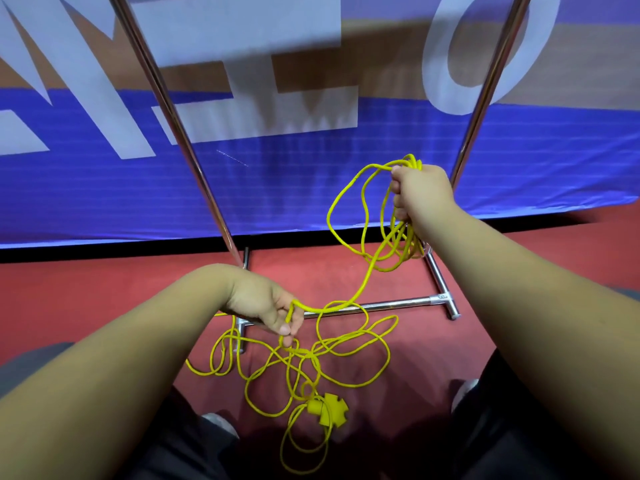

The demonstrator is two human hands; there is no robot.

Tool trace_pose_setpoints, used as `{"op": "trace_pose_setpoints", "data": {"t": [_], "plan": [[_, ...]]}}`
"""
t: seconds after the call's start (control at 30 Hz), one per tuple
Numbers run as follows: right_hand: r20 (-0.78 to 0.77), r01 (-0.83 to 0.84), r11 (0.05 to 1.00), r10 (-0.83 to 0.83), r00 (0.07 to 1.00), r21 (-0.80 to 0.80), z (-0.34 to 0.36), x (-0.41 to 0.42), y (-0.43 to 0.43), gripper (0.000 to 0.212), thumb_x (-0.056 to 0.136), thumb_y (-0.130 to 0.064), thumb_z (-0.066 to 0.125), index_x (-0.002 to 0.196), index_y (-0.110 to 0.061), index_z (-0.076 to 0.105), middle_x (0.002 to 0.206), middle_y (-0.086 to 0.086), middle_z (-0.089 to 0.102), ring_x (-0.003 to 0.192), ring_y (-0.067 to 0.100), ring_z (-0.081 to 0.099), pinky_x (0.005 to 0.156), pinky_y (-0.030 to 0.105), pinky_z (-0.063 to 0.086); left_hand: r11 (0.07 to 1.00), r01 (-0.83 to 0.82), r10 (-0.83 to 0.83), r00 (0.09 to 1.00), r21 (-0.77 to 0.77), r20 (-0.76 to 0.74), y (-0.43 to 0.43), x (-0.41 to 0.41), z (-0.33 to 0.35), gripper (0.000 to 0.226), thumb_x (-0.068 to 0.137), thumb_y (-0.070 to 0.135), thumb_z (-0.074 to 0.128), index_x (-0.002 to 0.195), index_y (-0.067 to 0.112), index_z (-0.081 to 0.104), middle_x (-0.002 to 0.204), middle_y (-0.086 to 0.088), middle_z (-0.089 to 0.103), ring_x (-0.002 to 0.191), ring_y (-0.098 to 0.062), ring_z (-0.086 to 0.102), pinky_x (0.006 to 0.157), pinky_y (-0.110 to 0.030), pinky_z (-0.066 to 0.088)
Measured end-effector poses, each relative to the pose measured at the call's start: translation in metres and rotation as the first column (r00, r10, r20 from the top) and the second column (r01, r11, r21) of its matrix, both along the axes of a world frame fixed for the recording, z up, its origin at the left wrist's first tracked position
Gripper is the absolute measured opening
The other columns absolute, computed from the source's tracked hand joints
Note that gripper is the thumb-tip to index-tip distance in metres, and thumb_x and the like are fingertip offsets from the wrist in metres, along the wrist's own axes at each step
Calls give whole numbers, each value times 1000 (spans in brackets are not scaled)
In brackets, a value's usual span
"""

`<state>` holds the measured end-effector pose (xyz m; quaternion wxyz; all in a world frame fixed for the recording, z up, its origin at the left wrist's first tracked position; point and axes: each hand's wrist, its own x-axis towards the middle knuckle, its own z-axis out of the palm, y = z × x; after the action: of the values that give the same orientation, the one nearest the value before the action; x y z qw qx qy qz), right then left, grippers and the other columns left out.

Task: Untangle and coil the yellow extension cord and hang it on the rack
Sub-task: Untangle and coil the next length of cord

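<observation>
The yellow extension cord (353, 341) lies partly tangled on the red floor, with its yellow multi-way socket end (329, 408) near my feet. My right hand (419, 192) is raised and grips several gathered loops of the cord, which hang down below it. My left hand (266, 310), lower and nearer, pinches a strand that runs from the floor tangle up toward the right hand. The metal rack (180, 133) stands in front of me, two chrome uprights rising from a base bar (388, 304) on the floor.
A blue and brown banner (311, 168) with large white letters stands behind the rack. My dark trousers and shoes (218, 422) frame the cord at the bottom of the view. The rack's feet (446, 296) stick out toward me.
</observation>
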<state>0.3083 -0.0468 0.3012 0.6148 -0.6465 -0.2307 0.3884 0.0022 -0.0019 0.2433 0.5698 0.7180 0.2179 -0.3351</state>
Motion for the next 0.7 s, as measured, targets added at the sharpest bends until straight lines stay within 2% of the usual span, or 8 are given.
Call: {"op": "trace_pose_setpoints", "data": {"t": [0.1, 0.17, 0.23, 0.3, 0.4, 0.47, 0.57, 0.7], "plan": [[-4, -2, 1000, 2, 1000, -8, 1, 0, 1, 12, 98, -14, 55, 88, -19, 58, 69, 2, 45, 47, 15, 30, 44, 23, 23, 969, -106, 91, 993, 222, 75, 2, 3, 4, 18, 95, 8, 73, 104, 23, 78, 94, -2, 77, 85, -6, 68, 83, -19, 51], [-10, -15, 1000, 15, 1000, -16, 2, -1, 0, 12, 99, -14, 56, 88, -19, 60, 68, 1, 47, 45, 13, 30, 43, 22, 23, 870, -164, 130, 986, 464, 105, 9, 9, 10, 28, 87, 15, 82, 84, 44, 79, 79, 5, 76, 72, -6, 66, 74, -22, 51], [-17, -49, 999, 49, 999, -16, 4, -2, -1, 11, 100, -14, 56, 91, -18, 61, 66, 0, 47, 43, 12, 30, 43, 20, 23, 629, -113, 101, 993, 769, 63, 16, 16, 21, 21, 82, 26, 85, 79, 45, 77, 75, 13, 74, 72, -5, 67, 69, -23, 47], [-20, -109, 994, 108, 994, -17, 6, -4, -4, 10, 100, -14, 57, 91, -18, 60, 63, -2, 46, 41, 11, 29, 42, 20, 23, 303, -56, 119, 993, 951, 21, 24, 17, 34, 9, 83, 36, 80, 91, 38, 77, 85, 13, 71, 88, -12, 67, 70, -27, 48], [1, -217, 975, 217, 976, -41, 8, -5, -6, 15, 99, -15, 56, 84, -20, 57, 62, -3, 45, 43, 11, 27, 43, 21, 21, -54, -129, 174, 975, 990, 137, 43, 8, 47, 5, 90, 26, 69, 93, 22, 71, 87, -3, 62, 86, -34, 64, 65, -39, 52], [43, -266, 961, 270, 962, -69, 8, -7, -8, 19, 98, -15, 57, 80, -21, 55, 61, -2, 44, 44, 12, 26, 43, 21, 20, -171, -224, 194, 947, 959, 256, 56, -3, 56, 3, 91, 14, 65, 91, 14, 68, 82, -7, 54, 77, -38, 58, 59, -40, 49], [91, -289, 951, 299, 950, -113, 5, -9, -10, 22, 97, -15, 58, 77, -20, 53, 61, -1, 45, 44, 13, 27, 44, 22, 20, -147, -305, 150, 933, 941, 326, 73, -15, 62, 15, 90, 7, 67, 94, 20, 74, 82, -2, 44, 76, -33, 52, 58, -37, 41], [103, -274, 954, 287, 952, -123, 3, -10, -10, 17, 94, -14, 57, 78, -20, 52, 62, 0, 44, 45, 14, 26, 44, 23, 20, 236, -321, -128, 925, 917, 357, 58, -7, 57, 46, 82, -8, 70, 94, 34, 85, 85, 7, 47, 88, -24, 56, 72, -38, 51]]}}
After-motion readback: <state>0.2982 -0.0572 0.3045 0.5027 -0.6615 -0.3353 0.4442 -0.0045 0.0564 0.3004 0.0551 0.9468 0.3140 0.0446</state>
